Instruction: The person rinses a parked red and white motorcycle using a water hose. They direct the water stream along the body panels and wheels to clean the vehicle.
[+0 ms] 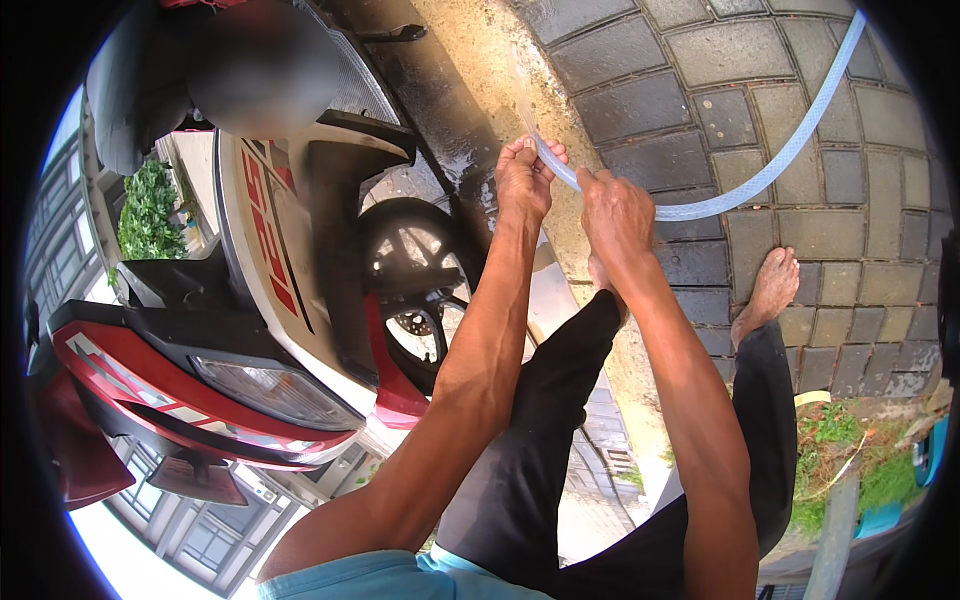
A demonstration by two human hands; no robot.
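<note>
A pale blue, see-through hose [765, 180] curves in from the upper right and ends at my hands. My left hand [524, 180] is closed round its tip, fingers pinching near the opening. Right behind it, my right hand [614, 215] wraps the hose a little farther along. From the tip a thin stream of water [521, 92] sprays away toward the wet kerb. The hose's very end is partly hidden by the left fingers.
A red and white motorbike [275, 250] stands close on the left, its black wheel [420, 260] beside my left forearm. Under me runs a pale kerb [460, 40], with damp brick paving [740, 50] on the right. My bare foot [768, 297] rests on the bricks; grass [890, 485] grows at lower right.
</note>
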